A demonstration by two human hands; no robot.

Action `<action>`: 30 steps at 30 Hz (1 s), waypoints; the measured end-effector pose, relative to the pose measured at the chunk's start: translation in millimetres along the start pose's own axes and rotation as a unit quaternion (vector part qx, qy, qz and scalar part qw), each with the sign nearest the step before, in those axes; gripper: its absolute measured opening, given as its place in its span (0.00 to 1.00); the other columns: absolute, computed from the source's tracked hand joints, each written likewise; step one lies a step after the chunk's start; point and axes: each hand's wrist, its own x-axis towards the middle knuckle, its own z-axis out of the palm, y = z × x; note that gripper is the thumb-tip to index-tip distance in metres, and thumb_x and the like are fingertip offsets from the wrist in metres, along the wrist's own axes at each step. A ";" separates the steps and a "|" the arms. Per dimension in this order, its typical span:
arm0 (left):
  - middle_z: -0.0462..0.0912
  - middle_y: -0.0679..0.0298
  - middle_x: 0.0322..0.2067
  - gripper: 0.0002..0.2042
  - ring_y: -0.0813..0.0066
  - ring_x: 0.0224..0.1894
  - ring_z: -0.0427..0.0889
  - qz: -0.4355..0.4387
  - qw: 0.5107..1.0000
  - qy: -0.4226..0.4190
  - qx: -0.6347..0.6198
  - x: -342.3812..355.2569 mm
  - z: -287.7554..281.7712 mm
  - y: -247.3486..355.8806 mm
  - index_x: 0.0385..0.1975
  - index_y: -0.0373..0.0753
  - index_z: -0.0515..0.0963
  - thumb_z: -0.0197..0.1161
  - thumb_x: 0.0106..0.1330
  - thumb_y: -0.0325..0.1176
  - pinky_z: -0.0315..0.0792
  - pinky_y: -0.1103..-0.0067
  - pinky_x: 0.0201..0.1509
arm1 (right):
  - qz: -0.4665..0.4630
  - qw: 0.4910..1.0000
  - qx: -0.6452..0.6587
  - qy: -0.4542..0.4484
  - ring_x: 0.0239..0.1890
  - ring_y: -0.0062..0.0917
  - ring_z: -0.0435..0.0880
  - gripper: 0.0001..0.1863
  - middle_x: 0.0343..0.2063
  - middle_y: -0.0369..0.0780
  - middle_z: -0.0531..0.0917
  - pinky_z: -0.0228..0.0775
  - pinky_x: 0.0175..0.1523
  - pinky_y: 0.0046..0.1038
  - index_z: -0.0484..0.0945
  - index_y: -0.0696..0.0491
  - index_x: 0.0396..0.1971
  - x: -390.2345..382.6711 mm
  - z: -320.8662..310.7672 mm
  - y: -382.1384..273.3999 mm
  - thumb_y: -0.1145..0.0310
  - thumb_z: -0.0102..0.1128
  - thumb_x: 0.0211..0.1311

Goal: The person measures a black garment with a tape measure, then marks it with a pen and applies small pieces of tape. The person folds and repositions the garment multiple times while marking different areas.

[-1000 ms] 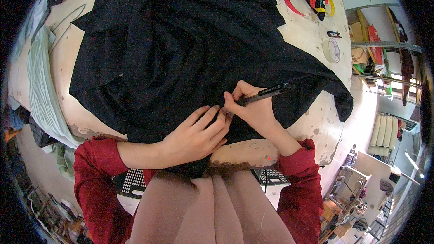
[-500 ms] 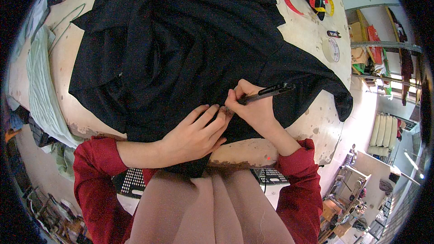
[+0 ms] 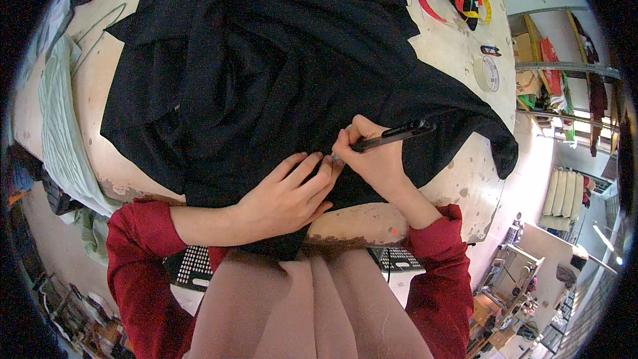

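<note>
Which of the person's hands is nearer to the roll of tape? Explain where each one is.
Right. The right hand, holding a black pen, is below and left of the roll of tape. The left hand, touching the black fabric, is farther away, also below and left.

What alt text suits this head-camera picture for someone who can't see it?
A person's right hand grips a dark pen-like tool over rumpled black cloth on a worn table, the left hand close beside it. Pale green fabric lies at left; a tape roll and measuring tape lie at upper right.
</note>
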 end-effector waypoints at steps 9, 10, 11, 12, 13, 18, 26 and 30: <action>0.71 0.55 0.52 0.26 0.60 0.56 0.70 -0.007 1.000 -0.002 -0.011 -0.6 1.8 0.5 0.53 0.28 0.73 0.60 0.63 0.43 0.65 0.68 0.61 | 0.040 0.999 0.035 0.009 0.20 0.09 0.65 0.15 0.13 0.33 0.71 0.58 0.23 0.18 0.67 0.57 0.16 0.2 1.5 1.4 0.75 0.64 0.58; 0.71 0.56 0.52 0.26 0.60 0.56 0.70 -0.009 1.000 -0.002 -0.011 -0.5 2.2 0.7 0.54 0.28 0.72 0.60 0.63 0.44 0.65 0.68 0.61 | 0.042 0.999 0.033 0.010 0.20 0.09 0.65 0.15 0.13 0.33 0.71 0.58 0.23 0.18 0.67 0.57 0.16 0.2 1.1 0.4 0.75 0.64 0.58; 0.71 0.56 0.52 0.26 0.60 0.56 0.70 -0.010 1.000 -0.001 -0.011 -0.5 2.3 0.7 0.54 0.28 0.72 0.60 0.63 0.44 0.65 0.68 0.61 | 0.043 0.999 0.031 0.010 0.20 0.09 0.65 0.15 0.13 0.33 0.71 0.58 0.23 0.18 0.67 0.57 0.16 0.7 0.6 -1.7 0.75 0.64 0.58; 0.71 0.56 0.52 0.26 0.60 0.56 0.70 -0.011 1.000 0.000 -0.012 -0.4 2.3 0.7 0.54 0.29 0.72 0.60 0.63 0.43 0.65 0.68 0.61 | 0.045 0.998 0.030 0.011 0.20 0.09 0.65 0.15 0.13 0.33 0.71 0.58 0.23 0.18 0.67 0.57 0.16 1.0 0.2 -3.0 0.75 0.64 0.58; 0.71 0.56 0.52 0.26 0.60 0.56 0.70 -0.012 1.000 0.001 -0.012 -0.3 2.3 0.8 0.54 0.29 0.72 0.60 0.63 0.43 0.65 0.68 0.61 | 0.044 0.999 0.027 0.006 0.20 0.09 0.65 0.15 0.13 0.33 0.71 0.58 0.23 0.18 0.67 0.57 0.16 1.4 -0.2 -3.1 0.75 0.64 0.58; 0.70 0.56 0.52 0.27 0.60 0.56 0.70 -0.005 1.000 0.004 -0.005 0.5 1.4 0.3 0.54 0.28 0.72 0.60 0.62 0.43 0.65 0.68 0.61 | 0.040 0.998 0.045 0.006 0.20 0.09 0.63 0.16 0.13 0.33 0.69 0.58 0.23 0.19 0.66 0.57 0.16 0.6 1.1 1.7 0.76 0.63 0.57; 0.70 0.56 0.53 0.26 0.60 0.56 0.70 -0.010 1.000 0.003 -0.013 -0.3 0.3 0.5 0.53 0.28 0.72 0.60 0.62 0.43 0.65 0.68 0.61 | 0.025 0.999 0.017 0.022 0.20 0.09 0.61 0.16 0.12 0.33 0.67 0.57 0.22 0.20 0.64 0.57 0.16 4.5 -0.7 -7.6 0.77 0.62 0.57; 0.70 0.55 0.53 0.26 0.60 0.57 0.69 -0.005 1.000 0.000 -0.016 -0.8 -0.8 2.3 0.53 0.29 0.72 0.60 0.63 0.44 0.65 0.68 0.62 | 0.028 0.999 0.029 0.020 0.19 0.08 0.61 0.16 0.12 0.33 0.67 0.56 0.22 0.20 0.64 0.57 0.16 -0.3 0.7 -5.8 0.77 0.62 0.58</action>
